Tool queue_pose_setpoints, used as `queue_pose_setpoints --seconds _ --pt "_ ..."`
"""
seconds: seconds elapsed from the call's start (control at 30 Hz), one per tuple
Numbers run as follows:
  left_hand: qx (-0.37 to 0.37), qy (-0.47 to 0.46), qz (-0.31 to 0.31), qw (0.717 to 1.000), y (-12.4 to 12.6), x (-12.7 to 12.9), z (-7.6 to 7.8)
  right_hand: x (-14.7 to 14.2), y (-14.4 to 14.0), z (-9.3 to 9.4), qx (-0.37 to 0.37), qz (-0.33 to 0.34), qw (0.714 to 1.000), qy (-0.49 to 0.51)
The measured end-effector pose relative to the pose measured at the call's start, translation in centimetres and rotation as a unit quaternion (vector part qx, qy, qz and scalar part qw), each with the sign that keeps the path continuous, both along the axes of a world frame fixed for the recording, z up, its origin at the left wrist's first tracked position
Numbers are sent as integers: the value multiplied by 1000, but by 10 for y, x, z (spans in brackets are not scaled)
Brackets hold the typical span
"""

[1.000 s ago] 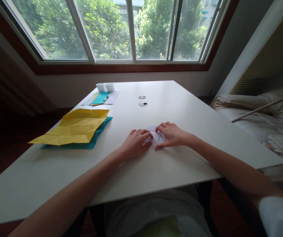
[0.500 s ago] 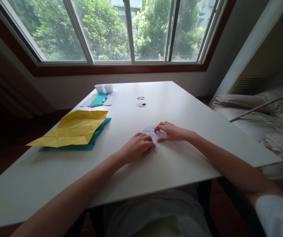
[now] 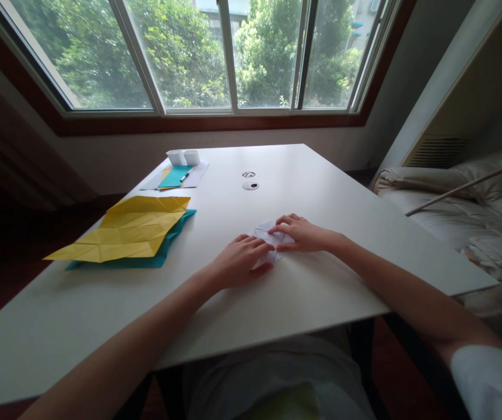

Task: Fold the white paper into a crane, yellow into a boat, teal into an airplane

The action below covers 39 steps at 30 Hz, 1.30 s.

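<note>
A small piece of folded white paper (image 3: pixel 263 228) lies flat on the table under both hands, partly hidden by their fingers. My left hand (image 3: pixel 242 259) rests over its near left side, fingers stretched out and thumb spread toward me on the tabletop. From the right, my right hand (image 3: pixel 301 233) touches the paper with its fingertips; thumb and index finger are apart, with white paper showing between them. The exact folds under the fingers are too small to make out.
Left of my arm lie a creased yellow sheet (image 3: pixel 132 227) and a teal sheet (image 3: pixel 163 248) beneath it. Farther back are small white boxes (image 3: pixel 183 157), smaller papers (image 3: pixel 174 176) and a pen (image 3: pixel 186 174). Two round inserts (image 3: pixel 251 185) sit in the white table (image 3: pixel 320 303).
My left thumb has moved away from the paper's middle, toward me, and the left fingers lie flatter. The right fingertips have shifted slightly left across the paper.
</note>
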State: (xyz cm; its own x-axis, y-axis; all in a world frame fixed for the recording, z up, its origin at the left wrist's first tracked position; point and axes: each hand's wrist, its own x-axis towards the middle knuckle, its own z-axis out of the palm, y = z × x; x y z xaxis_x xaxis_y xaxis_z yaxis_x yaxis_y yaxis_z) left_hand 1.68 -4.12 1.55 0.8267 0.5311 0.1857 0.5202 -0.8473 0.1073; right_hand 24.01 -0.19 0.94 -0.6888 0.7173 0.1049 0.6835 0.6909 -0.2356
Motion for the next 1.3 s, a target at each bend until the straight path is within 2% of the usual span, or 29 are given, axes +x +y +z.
queue_pose_setpoints --seconds 0.2,0.4,0.6,0.7,0.83,1.0,1.13,1.3 --pt "21 20 17 999 6 -7 0 -1 4 0 22 12 1000 4" --pt "1 13 1 1000 19 -20 -2 11 13 0 2 11 1000 10" --pt "-21 6 25 999 27 -28 -1 18 18 2 -49 12 997 49" --pt "-18 1 37 999 26 -28 -1 13 17 2 -45 3 995 88" --pt "-9 -24 97 995 25 -21 -5 5 14 -3 -22 -75 992 103" --pt "-28 -61 181 981 26 -16 -10 1 17 -8 -105 -135 978 116" --pt "-49 -88 204 974 28 -15 -12 0 17 -6 -141 -148 972 119" --pt "-56 -101 240 964 30 -17 -17 -3 13 -3 -131 -139 969 156"
